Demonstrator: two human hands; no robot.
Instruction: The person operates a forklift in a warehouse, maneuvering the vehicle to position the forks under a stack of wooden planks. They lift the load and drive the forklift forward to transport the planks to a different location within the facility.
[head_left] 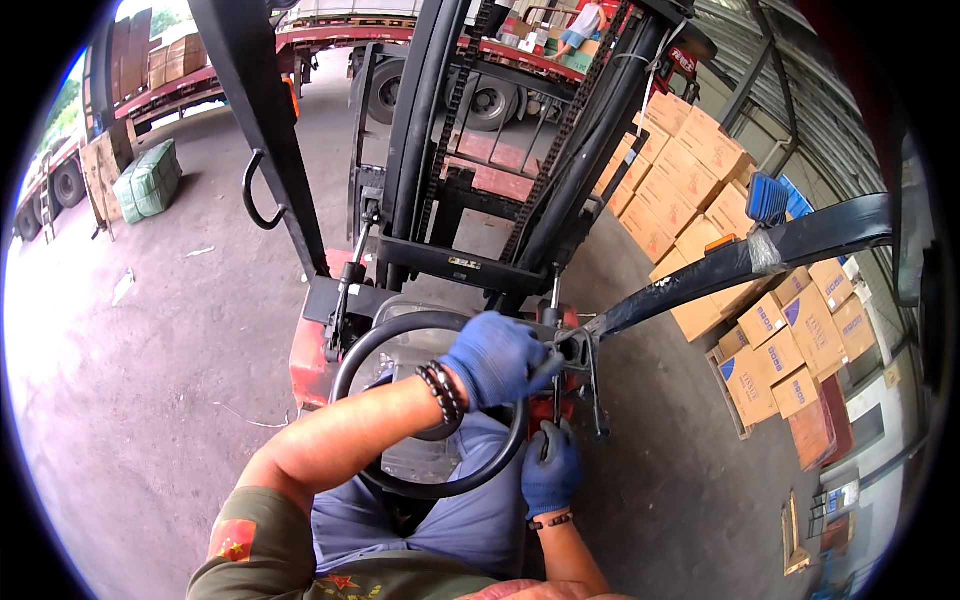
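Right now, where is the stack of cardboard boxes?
In the head view, the stack of cardboard boxes stands to the person's right, beyond the forklift mast.

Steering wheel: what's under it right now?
Under the steering wheel show the person's blue-trousered lap and part of the column. The left forearm crosses it, with the gloved left hand on its right rim, so the footwell and pedals are hidden.

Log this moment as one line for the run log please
seat: forklift | left hand: gloved, across steering wheel, at levers | right hand: gloved, on lower lever | right side: stacked cartons
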